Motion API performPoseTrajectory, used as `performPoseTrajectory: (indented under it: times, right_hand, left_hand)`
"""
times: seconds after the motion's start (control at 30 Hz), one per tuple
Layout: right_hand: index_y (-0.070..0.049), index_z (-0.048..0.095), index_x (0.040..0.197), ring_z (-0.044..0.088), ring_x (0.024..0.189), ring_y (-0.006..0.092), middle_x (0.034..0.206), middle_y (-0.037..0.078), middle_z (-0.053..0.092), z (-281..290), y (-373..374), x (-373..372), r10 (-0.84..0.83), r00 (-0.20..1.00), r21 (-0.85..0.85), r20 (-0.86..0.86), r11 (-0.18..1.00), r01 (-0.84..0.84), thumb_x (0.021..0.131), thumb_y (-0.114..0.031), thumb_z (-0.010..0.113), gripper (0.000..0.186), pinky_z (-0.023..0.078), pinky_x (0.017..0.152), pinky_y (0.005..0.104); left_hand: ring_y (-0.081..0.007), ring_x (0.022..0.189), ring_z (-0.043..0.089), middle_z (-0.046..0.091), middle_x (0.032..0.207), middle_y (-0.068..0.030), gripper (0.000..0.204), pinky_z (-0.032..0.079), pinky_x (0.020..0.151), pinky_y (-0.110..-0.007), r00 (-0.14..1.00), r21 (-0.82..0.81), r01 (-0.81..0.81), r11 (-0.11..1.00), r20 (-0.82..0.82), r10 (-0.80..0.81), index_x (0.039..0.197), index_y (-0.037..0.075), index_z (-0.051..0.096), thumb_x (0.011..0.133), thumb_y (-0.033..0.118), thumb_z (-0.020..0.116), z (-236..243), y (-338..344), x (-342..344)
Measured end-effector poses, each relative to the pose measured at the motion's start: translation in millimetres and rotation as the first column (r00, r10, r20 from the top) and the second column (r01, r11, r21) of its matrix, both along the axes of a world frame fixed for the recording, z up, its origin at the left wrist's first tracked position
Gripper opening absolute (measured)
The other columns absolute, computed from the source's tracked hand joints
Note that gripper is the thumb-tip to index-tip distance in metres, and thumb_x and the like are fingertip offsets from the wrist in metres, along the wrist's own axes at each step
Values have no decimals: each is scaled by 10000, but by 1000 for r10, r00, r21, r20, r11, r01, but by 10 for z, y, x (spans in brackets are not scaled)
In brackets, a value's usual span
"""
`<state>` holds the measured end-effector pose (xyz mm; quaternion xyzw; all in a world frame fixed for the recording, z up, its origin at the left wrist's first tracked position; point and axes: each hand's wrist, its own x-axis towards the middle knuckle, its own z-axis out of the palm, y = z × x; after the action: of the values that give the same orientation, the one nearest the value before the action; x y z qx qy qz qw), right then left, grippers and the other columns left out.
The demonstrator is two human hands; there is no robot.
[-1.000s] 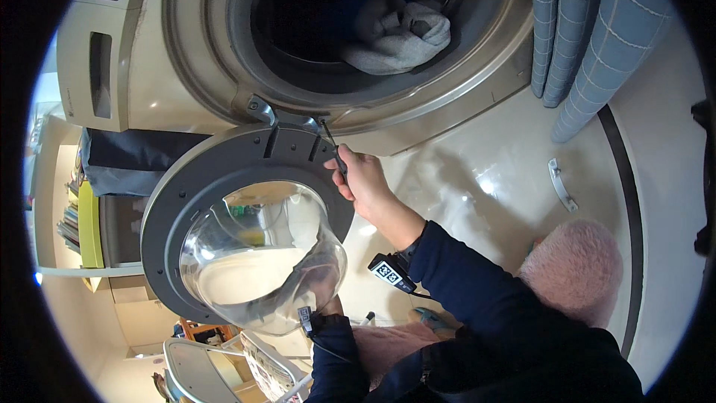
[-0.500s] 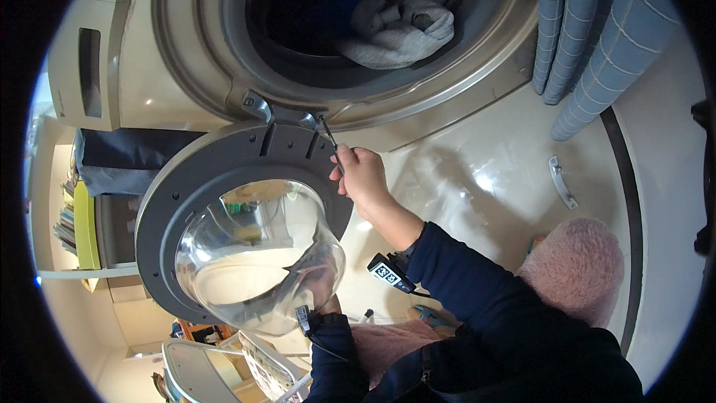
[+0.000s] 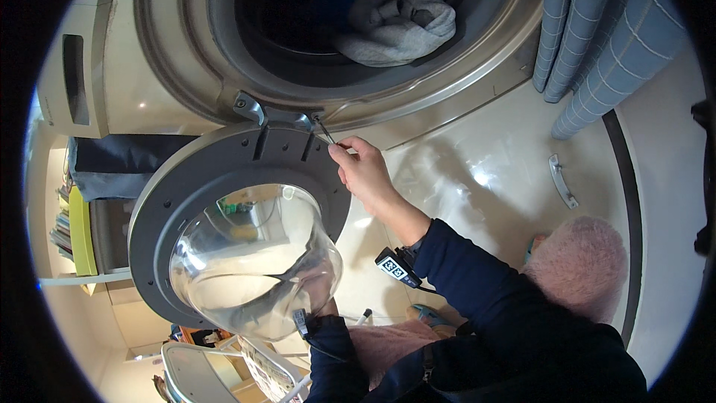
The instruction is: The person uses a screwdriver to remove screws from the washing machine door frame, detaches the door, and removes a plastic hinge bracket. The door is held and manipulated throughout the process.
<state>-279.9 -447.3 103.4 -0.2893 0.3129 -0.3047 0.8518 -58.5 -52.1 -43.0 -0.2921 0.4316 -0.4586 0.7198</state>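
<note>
A front-loading washing machine point(image 3: 477, 97) stands with its round door point(image 3: 160, 231) swung open, hanging from a metal hinge point(image 3: 250, 110). In my right hand point(image 3: 365, 172) a thin screwdriver point(image 3: 325, 131) is pinched between thumb and fingers. Its tip meets the right end of the hinge, at the screw spot on the machine's rim. My left hand point(image 3: 322, 291) is at the lower right of the door's clear glass bowl point(image 3: 246, 283). It shows blurred and bent through the glass, its fingers unclear. Grey and blue clothes point(image 3: 403, 30) lie inside the drum.
A curved pale strip point(image 3: 561, 182) lies on the glossy floor to the right. Blue checked curtains point(image 3: 619, 52) hang at the upper right. A folding chair point(image 3: 198, 373) stands at the lower left, below a shelf with a yellow-green box point(image 3: 80, 231). My pink fluffy clothing point(image 3: 578, 269) shows at the lower right.
The view has shifted slightly, moving the machine and door a little left in the picture. My right hand's fingers have shifted on the screwdriver, whose tip stays at the hinge.
</note>
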Motion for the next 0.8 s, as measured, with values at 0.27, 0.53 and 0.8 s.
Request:
performPoseTrajectory:
  times: [0.27,0.53,0.8]
  right_hand:
    - [-35,562,1002,386,433,52,585,-2,498,-4,79,-12,36,975,164,218,984,-73,963,-304,599,274,277,389,216]
    - [-11,559,888,459,493,62,664,21,561,-190,145,184,-171,980,-199,-102,969,148,877,-229,716,269,364,419,222]
    - [-15,579,780,424,416,86,541,-11,499,61,-51,-41,119,974,202,191,967,-158,946,-369,599,391,317,400,249]
  left_hand:
    - [-255,609,578,659,920,-125,495,486,505,-386,975,-80,216,973,-37,-220,1292,119,571,914,437,609,579,-486,-469]
    - [-301,630,612,648,894,-144,558,507,557,-388,975,345,-71,936,224,-9,1135,45,650,887,541,584,823,-659,-617]
    - [-345,831,651,643,1139,-165,572,568,663,-418,908,-490,-70,869,-393,-149,1267,61,598,930,518,528,629,-693,-779]
